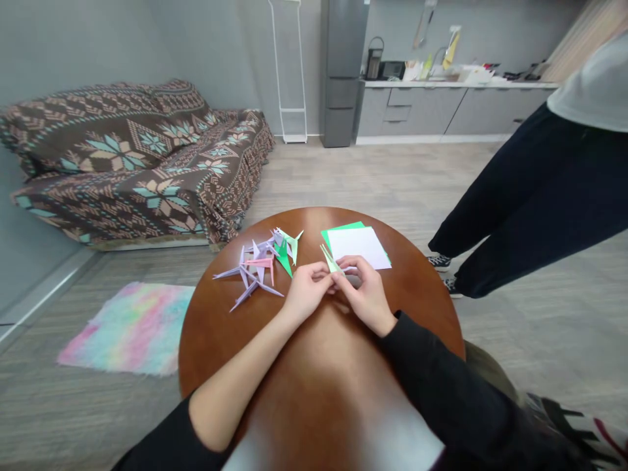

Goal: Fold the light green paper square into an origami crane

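Over the round brown table (pixel 314 366), my left hand (pixel 310 286) and my right hand (pixel 364 288) meet, with fingers closed around a pale green folded paper (pixel 331 261). Two narrow points of this paper stick up and away from me; its lower part is hidden by my fingers. Left of my hands lies a cluster of folded paper figures: several purple ones (pixel 248 288), a pink one (pixel 262 263), a dark green one (pixel 283 256) and a light green one (pixel 294 243). Just beyond my right hand is a stack of square paper sheets (pixel 360 243), white over green.
A person in dark trousers (pixel 534 190) stands close to the table's right side. A sofa with a patterned cover (pixel 161 163) and a fluffy pastel rug (pixel 132 330) are to the left. At the back are a grey fridge (pixel 343 72) and a kitchen counter (pixel 422 111).
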{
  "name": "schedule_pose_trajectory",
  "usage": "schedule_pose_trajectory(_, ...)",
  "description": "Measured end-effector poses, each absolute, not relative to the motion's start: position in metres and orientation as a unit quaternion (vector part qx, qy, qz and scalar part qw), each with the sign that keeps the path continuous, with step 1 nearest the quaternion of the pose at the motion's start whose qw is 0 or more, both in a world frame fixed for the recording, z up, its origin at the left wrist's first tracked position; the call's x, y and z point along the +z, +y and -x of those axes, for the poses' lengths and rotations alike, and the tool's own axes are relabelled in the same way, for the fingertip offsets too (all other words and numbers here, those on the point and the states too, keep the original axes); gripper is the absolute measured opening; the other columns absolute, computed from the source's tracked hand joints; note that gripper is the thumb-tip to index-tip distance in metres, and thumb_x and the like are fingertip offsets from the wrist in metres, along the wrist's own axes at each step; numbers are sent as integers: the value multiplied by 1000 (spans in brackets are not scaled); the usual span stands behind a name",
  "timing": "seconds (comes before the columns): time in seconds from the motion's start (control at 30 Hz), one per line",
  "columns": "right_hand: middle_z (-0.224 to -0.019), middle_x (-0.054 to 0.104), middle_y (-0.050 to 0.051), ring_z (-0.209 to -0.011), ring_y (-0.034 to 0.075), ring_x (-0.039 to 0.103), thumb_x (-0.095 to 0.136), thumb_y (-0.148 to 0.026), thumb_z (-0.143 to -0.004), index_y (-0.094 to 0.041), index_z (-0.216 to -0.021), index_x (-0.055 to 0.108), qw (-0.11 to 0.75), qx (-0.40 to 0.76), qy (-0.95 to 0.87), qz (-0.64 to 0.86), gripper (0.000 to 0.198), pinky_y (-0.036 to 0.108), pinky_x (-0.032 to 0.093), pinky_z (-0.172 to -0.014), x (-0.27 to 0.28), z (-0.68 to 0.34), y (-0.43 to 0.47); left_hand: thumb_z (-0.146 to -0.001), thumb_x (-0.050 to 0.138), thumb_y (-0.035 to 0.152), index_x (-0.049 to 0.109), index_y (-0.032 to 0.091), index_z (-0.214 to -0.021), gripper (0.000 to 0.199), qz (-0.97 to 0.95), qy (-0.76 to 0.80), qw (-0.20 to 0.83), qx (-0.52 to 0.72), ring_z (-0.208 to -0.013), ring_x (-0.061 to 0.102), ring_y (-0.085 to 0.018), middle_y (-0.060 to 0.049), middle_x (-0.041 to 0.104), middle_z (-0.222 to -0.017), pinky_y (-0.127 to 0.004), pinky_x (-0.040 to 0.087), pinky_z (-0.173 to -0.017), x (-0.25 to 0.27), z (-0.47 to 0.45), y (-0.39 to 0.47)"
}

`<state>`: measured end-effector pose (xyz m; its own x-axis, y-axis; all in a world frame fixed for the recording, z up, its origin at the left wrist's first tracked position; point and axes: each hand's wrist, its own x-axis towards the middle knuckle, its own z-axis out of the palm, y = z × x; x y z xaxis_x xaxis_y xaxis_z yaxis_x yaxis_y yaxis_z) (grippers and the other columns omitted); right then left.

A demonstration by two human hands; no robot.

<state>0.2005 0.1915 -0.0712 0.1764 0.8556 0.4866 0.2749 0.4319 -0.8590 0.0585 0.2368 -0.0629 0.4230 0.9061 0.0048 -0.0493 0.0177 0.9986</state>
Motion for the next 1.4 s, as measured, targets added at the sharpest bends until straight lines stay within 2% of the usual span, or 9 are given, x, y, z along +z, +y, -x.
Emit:
schedule_pose_trajectory(0.2,-87,70,3,-79,19,66,70,-31,-86,-21,-82,68,628,383,-508,448,11,34,55,-77,-70,-203,195,-80,73,35,67,14,-78,23,-633,357,565,391,-65,63,-15,-3,67,-69,-26,54,-63,-54,-58,237)
schedule_pose_trajectory(0.37,-79,71,2,-75,19,64,75,-31,-80,-21,-76,71,639,381,-486,459,11,33,52,-73,-70,-205,198,-85,67,36,62,16,-70,26,-659,357,536,388,-60,58,-13,1,60,-61,-24,49,-62,-51,-56,237)
schedule_pose_trajectory(0.5,-78,72,3,-75,19,64,76,-32,-78,-21,-73,73,647,370,-476,467,12,34,51,-75,-69,-205,199,-83,71,36,55,19,-89,23,-606,369,557,431,-61,60,-13,3,62,-66,-24,50,-62,-56,-59,235)
schedule_pose_trajectory(0.6,-78,72,3,-76,20,64,76,-33,-76,-21,-71,74,646,378,-468,470,13,35,51,-77,-68,-204,199,-83,72,34,50,21,-90,26,-596,355,564,448,-65,61,-13,4,61,-69,-22,49,-61,-59,-61,234)
schedule_pose_trajectory(0.83,-77,72,3,-69,18,62,75,-32,-76,-20,-70,74,633,406,-452,480,14,34,51,-72,-73,-204,201,-80,73,29,61,17,-82,17,-588,358,552,471,-74,63,-13,1,65,-78,-24,49,-73,-59,-62,234)
schedule_pose_trajectory(1.1,-64,62,-3,-56,13,53,77,-35,-73,-20,-73,66,627,433,-441,474,18,28,45,-57,-67,-203,199,-78,77,34,65,16,-84,22,-575,359,583,448,-74,68,-16,-2,71,-79,-28,53,-75,-63,-64,233)
schedule_pose_trajectory(1.2,-68,63,-3,-58,13,54,81,-37,-71,-20,-75,64,634,446,-427,466,24,27,46,-58,-66,-203,200,-79,76,34,65,16,-85,22,-578,350,588,445,-75,68,-15,-2,71,-79,-27,54,-76,-62,-64,232)
schedule_pose_trajectory(1.4,-72,64,-2,-64,13,56,80,-35,-73,-20,-76,67,650,438,-412,465,20,28,47,-65,-69,-205,201,-74,79,27,63,17,-85,23,-546,351,618,443,-79,68,-15,-1,70,-82,-26,52,-79,-58,-64,230)
